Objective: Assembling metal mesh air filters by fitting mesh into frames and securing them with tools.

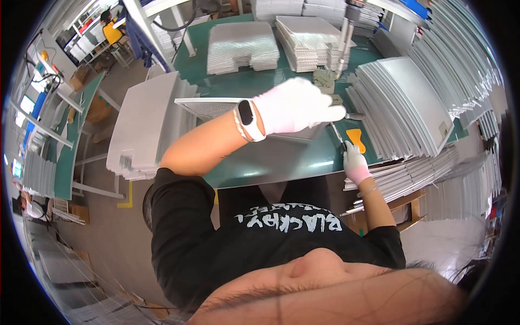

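Note:
My left hand (pixel 298 106), in a white glove, is above a thin mesh panel (pixel 208 110) with a pale frame and hides much of it. Its fingers are curled together; anything in them is hidden from above. At the panel's right end, my right hand (pixel 356 164), also gloved, is closed on a slim tool (pixel 337 131) with a narrow metallic shaft and a dark part by the fingers. I cannot tell the tool's exact kind. An orange scraper (pixel 356 140) lies on the green table (pixel 260 172) beside my right hand.
Stacked panels stand at the left (pixel 143 116) and at the right (pixel 403 103). Two more piles, one silvery (pixel 242 46) and one pale (pixel 309 40), sit at the back. A metal post (pixel 344 46) rises near them. Far left, a person in yellow (pixel 112 33) sits.

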A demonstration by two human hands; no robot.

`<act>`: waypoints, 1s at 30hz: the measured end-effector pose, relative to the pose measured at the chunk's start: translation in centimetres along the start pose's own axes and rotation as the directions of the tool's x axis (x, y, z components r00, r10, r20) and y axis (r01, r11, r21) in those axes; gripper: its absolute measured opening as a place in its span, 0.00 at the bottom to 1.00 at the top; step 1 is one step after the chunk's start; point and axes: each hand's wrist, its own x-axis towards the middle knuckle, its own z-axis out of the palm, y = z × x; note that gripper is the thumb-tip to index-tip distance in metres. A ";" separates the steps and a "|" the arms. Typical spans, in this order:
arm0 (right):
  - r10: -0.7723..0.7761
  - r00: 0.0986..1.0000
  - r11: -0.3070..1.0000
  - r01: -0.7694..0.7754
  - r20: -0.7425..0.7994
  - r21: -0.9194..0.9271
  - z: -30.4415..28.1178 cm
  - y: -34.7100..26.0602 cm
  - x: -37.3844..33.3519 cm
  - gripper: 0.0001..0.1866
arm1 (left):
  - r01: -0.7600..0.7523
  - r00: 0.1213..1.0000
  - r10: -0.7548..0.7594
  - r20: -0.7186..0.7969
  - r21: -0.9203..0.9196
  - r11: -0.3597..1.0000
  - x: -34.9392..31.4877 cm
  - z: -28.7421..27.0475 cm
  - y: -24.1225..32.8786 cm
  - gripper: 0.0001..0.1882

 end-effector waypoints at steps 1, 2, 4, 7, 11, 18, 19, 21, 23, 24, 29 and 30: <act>0.010 1.000 1.000 -0.010 0.002 0.002 -2.0 -0.5 -0.6 0.24 | -0.002 0.995 0.000 0.104 0.018 1.000 0.1 2.1 -0.1 0.13; 0.038 0.980 0.937 -0.103 0.195 0.335 -6.7 -2.3 -1.1 0.26 | -0.003 0.994 0.001 0.106 0.016 1.000 -0.5 3.2 -0.1 0.13; -0.103 0.971 0.780 -0.056 0.215 0.623 -13.3 -2.8 -2.2 0.28 | 0.023 1.000 -0.023 -0.003 0.062 0.998 -1.3 4.7 -0.7 0.08; -0.225 0.974 0.714 0.141 0.033 0.686 -21.6 -3.6 -3.5 0.31 | 0.261 0.941 -0.273 0.199 0.085 0.962 -2.4 10.1 -1.8 0.08; -0.190 0.964 0.607 0.266 -0.188 0.749 -26.6 -5.7 -3.7 0.33 | 0.449 0.868 -0.448 0.214 0.046 0.892 -4.1 13.7 -4.5 0.12; -0.133 0.991 0.629 0.111 -0.034 0.769 -21.2 -4.5 -2.9 0.31 | 0.376 0.864 -0.339 0.372 -0.028 0.926 -4.8 21.5 -3.8 0.34; -0.093 0.994 0.577 0.003 0.061 0.817 -19.9 -4.7 -3.1 0.31 | 0.373 0.864 -0.334 0.377 -0.032 0.927 -4.7 23.5 -3.6 0.34; -0.094 0.991 0.556 -0.032 0.100 0.830 -16.4 -4.7 -3.4 0.31 | 0.459 0.843 -0.408 0.352 -0.072 0.886 -5.9 26.7 -2.9 0.33; -0.072 0.986 0.540 -0.086 0.148 0.837 -13.9 -4.1 -4.4 0.30 | 0.475 0.848 -0.391 0.359 -0.187 0.860 -6.3 25.8 -1.4 0.34; -0.036 0.982 0.527 -0.139 0.186 0.838 -13.2 -4.0 -5.2 0.30 | 0.434 0.868 -0.336 0.366 -0.226 0.872 -6.8 25.0 0.3 0.35; 0.036 0.964 0.471 -0.250 0.265 0.846 -10.3 -3.0 -7.1 0.30 | 0.265 0.881 -0.116 0.459 -0.274 0.925 -9.5 20.3 11.8 0.33; 0.025 0.961 0.469 -0.256 0.276 0.845 -10.2 -3.3 -7.1 0.30 | 0.222 0.924 -0.113 0.366 -0.271 0.936 -10.6 21.6 13.1 0.27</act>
